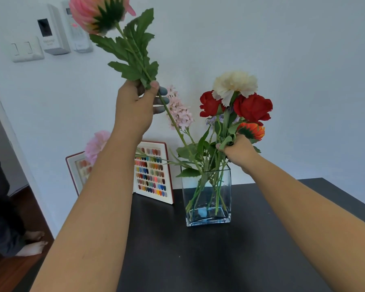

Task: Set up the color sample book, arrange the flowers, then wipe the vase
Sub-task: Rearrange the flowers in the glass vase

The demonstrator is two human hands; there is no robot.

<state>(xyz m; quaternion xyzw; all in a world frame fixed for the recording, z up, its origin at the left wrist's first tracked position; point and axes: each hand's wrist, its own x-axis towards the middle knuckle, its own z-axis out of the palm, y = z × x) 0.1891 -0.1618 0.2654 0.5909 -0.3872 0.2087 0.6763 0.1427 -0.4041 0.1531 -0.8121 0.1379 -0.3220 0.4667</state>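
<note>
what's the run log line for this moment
step: arrange flowers | left hand: holds pink flower stem | right hand: grips bunch in glass vase

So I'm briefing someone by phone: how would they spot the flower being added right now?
Start at the square glass vase on the dark table. The left hand holds one long stem slanting up from it towards the wall. That pink flower stands far above the red and cream blooms bunched in the right hand.
</note>
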